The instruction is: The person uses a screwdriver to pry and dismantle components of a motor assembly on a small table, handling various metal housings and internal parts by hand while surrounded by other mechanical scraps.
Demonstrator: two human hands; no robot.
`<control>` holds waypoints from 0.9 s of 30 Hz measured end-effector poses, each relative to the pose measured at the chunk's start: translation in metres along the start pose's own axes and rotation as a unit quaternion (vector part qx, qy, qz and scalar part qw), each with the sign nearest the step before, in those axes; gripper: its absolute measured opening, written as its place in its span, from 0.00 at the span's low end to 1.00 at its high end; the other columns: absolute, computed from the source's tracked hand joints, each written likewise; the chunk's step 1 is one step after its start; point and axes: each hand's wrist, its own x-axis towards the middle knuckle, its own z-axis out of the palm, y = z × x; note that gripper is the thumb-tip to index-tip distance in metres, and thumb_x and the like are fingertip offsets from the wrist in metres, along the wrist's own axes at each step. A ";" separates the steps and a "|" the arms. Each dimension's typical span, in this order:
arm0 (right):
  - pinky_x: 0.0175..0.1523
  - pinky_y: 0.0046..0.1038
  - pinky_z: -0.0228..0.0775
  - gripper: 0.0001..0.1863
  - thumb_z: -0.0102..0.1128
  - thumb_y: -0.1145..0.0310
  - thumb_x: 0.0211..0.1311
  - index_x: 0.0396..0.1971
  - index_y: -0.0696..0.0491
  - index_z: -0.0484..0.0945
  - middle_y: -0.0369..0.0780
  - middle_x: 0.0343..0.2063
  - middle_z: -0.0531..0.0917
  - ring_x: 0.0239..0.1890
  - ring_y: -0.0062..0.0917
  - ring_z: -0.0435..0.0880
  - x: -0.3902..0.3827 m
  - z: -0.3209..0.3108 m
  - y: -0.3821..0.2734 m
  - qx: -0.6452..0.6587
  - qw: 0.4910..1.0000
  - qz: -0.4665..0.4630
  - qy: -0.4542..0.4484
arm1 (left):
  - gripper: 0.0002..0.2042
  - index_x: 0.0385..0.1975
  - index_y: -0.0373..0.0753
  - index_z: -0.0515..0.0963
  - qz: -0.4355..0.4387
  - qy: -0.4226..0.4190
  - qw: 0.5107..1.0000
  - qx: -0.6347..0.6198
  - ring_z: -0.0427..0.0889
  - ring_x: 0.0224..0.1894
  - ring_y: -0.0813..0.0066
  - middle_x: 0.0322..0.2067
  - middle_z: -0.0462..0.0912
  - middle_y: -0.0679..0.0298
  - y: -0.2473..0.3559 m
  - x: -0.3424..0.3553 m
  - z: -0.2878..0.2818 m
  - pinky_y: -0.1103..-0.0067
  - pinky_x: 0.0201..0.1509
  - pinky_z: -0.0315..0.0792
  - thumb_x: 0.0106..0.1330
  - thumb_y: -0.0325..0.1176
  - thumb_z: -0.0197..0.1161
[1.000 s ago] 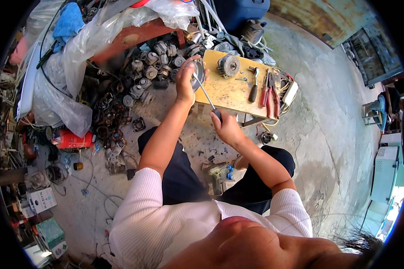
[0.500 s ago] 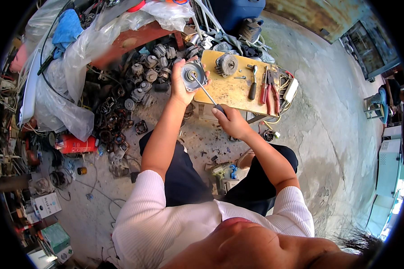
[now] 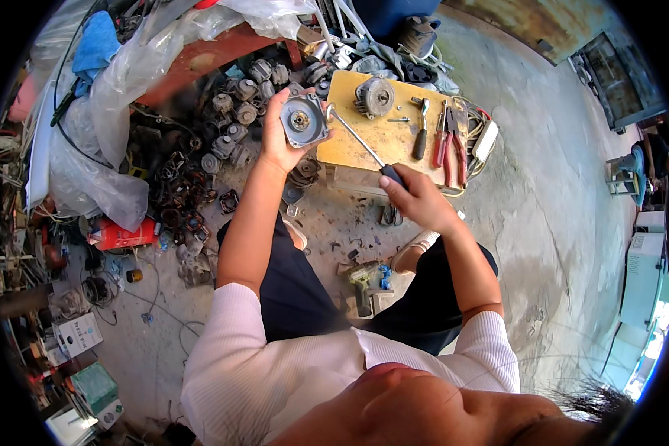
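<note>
A square metal motor end cover (image 3: 314,135) with a round hub in its middle is gripped by its edge in my left hand (image 3: 276,145), tilted toward me. My right hand (image 3: 424,199) is closed round the dark handle of a screwdriver (image 3: 358,139). The screwdriver's tip points at the cover but stands just off its right edge. A small pale ring (image 3: 330,112) shows at the tip; I cannot tell whether it hangs there. Beyond the hands, a motor body (image 3: 375,98) with a ribbed rim sits on the yellow-topped table (image 3: 349,156).
On the table lie a ratchet wrench (image 3: 421,134), a small bolt (image 3: 398,120), a red-handled screwdriver (image 3: 440,143) and red-handled pliers (image 3: 455,152). A white power strip (image 3: 485,141) is at its right edge. Several used motors (image 3: 245,113) are heaped left; a green drill (image 3: 361,288) is between my feet.
The screwdriver tip has come out of the cover's hub and moved off to its right. My left hand has shifted left with the cover, and my right hand has drawn right.
</note>
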 end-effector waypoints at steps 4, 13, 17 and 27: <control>0.29 0.28 0.68 0.17 0.59 0.59 0.68 0.42 0.60 0.77 0.39 0.22 0.78 0.22 0.22 0.75 -0.015 -0.035 0.006 -0.132 0.988 -0.037 0.071 | 0.25 0.49 0.41 0.76 0.004 0.057 0.998 0.041 0.84 0.43 0.58 0.43 0.82 0.55 0.001 -0.004 -0.002 0.55 0.47 0.80 0.66 0.56 0.52; 0.39 0.33 0.75 0.18 0.64 0.62 0.61 0.46 0.58 0.82 0.47 0.32 0.85 0.32 0.37 0.85 -0.014 -0.038 0.012 -0.152 0.974 -0.047 0.159 | 0.30 0.55 0.36 0.73 -0.195 -0.081 0.974 0.088 0.84 0.43 0.52 0.47 0.81 0.48 -0.026 0.006 0.008 0.56 0.44 0.81 0.68 0.59 0.49; 0.35 0.26 0.73 0.17 0.65 0.65 0.62 0.47 0.60 0.80 0.42 0.28 0.84 0.27 0.20 0.80 -0.018 -0.040 0.013 -0.150 0.973 -0.047 0.172 | 0.30 0.56 0.36 0.72 -0.170 -0.031 0.982 0.081 0.84 0.44 0.50 0.48 0.80 0.46 -0.031 0.013 0.007 0.54 0.44 0.81 0.69 0.58 0.49; 0.28 0.15 0.68 0.18 0.60 0.64 0.68 0.51 0.60 0.79 0.33 0.27 0.83 0.27 0.12 0.79 -0.018 -0.044 0.010 0.111 0.992 -0.015 0.065 | 0.33 0.60 0.36 0.68 -0.134 -0.128 0.983 0.008 0.82 0.48 0.54 0.51 0.78 0.48 -0.018 0.008 0.009 0.54 0.49 0.79 0.68 0.60 0.50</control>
